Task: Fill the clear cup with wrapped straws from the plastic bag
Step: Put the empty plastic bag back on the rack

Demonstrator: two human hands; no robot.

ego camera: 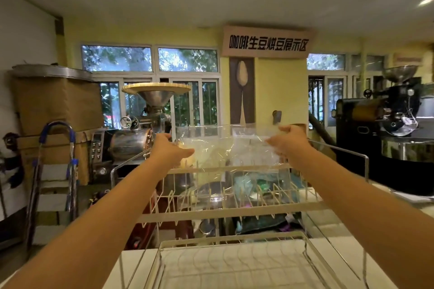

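A clear plastic bag (225,148) is stretched out in the air above the top tier of a white wire dish rack (234,212). My left hand (168,149) grips the bag's left edge and my right hand (287,139) grips its right edge. Pale, whitish contents show faintly through the film; I cannot make out single straws. Something clear and glassy (215,197) sits inside the rack below the bag, but I cannot tell whether it is the cup.
The rack stands on a white counter (352,253) with a lower wire tray (234,263) in front. A step ladder (55,171) stands at left beside a grinder with a funnel (156,96). A black coffee roaster (385,119) stands at right.
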